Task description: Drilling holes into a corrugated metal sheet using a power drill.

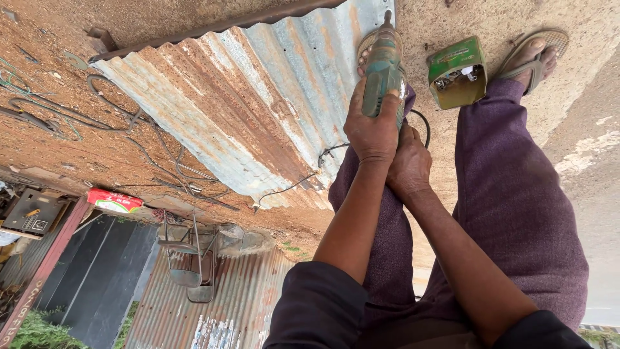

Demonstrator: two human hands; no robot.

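My left hand [372, 131] is wrapped around the body of a green power drill [382, 64], whose tip points down at a rusty corrugated metal sheet [258, 103] lying on the ground. Just behind it, my right hand [409, 166] is closed low on the same tool, near where its black cord [424, 124] comes out. One of my sandalled feet [365, 57] stands on the sheet's edge right under the drill. The drill's bit is hidden.
An open green tin [458, 72] with small parts lies on the concrete between my feet; my other foot [533, 55] is beside it. Loose wires [110, 119] trail over the dirt. A metal chair [190, 262], a corrugated fence [226, 304] and a red packet [113, 200] lie beyond.
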